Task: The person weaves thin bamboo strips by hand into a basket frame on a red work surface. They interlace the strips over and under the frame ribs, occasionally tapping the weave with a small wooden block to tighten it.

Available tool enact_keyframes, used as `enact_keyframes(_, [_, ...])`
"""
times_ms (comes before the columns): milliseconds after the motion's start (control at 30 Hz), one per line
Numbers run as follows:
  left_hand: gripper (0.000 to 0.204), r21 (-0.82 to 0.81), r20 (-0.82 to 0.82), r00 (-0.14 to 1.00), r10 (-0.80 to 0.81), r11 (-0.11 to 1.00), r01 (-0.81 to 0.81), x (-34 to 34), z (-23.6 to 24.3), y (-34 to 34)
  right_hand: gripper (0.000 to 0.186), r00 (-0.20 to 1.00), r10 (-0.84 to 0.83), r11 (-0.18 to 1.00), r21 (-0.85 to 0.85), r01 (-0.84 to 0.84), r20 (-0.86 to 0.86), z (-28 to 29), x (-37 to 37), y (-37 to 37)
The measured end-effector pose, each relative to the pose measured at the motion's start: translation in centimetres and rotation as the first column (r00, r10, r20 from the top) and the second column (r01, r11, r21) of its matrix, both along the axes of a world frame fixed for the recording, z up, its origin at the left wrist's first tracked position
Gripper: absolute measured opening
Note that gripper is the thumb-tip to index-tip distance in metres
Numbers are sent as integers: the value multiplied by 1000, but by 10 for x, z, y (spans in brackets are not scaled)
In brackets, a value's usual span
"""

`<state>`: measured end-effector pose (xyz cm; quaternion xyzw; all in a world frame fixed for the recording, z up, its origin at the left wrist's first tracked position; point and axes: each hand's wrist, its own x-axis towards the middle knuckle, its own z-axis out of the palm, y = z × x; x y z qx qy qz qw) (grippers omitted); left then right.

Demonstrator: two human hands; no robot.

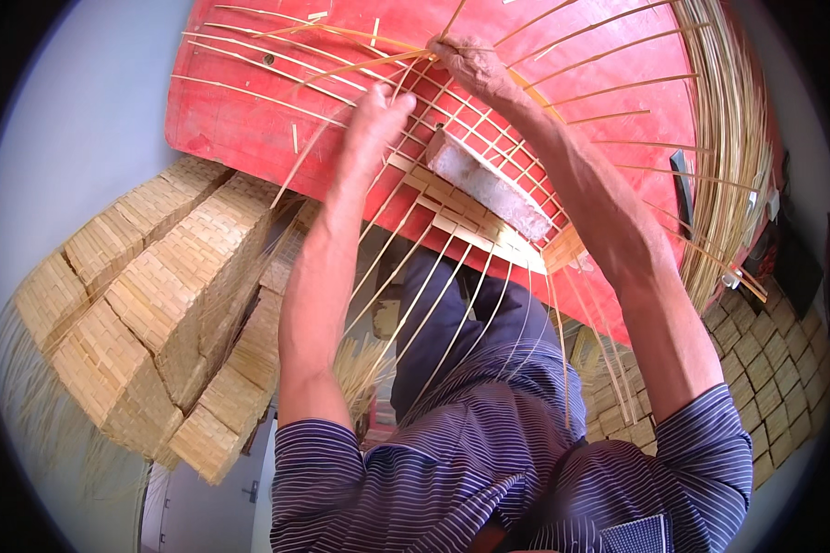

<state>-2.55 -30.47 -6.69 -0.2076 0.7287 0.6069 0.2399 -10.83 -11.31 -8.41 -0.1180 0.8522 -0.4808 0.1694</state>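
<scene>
A lattice of thin bamboo strips (515, 146) lies on the red tabletop, with loose strip ends fanning out all round. A whitish, worn oblong block (489, 184) rests on top of it. Along the near edge the strips pass into a closely woven pale band (452, 212). My right hand (470, 64) reaches to the lattice's far corner, its fingers closed on a bamboo strip that runs off to the left. Nearer and to the left, my left hand (378, 115) is closed beside the crossing strips, a strip passing at its fingers; its exact grip is partly hidden.
A thick bundle of long strips (724, 138) curves along the table's right side. Stacked woven baskets (166, 286) stand at the left, more woven pieces (775, 369) at the lower right. Small offcuts and a dark flat tool (681, 189) lie on the red table (240, 120).
</scene>
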Motion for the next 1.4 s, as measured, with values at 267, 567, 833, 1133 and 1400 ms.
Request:
enact_keyframes(267, [95,114,-54,992,112,988,-105,-82,-8,-40,18,966,115,991,92,-96,-233,-3,2,-3])
enact_keyframes(567, [72,-435,-263,951,-163,900,34,-92,-18,-36,27,998,50,998,29,-51,32,-4,-1,3])
enact_keyframes(833, [92,-580,-95,994,-51,814,-14,-34,-6,-12,18,995,57,998,-35,-54,87,6,-1,-2])
enact_keyframes(1133, [39,-857,26,908,-417,458,235,-15,19,15,18,990,139,990,-3,-139,-27,-8,0,3])
enact_keyframes(1400, [38,-445,8,999,-46,894,45,-20,-24,22,29,923,219,975,95,-199,-315,-12,0,5])
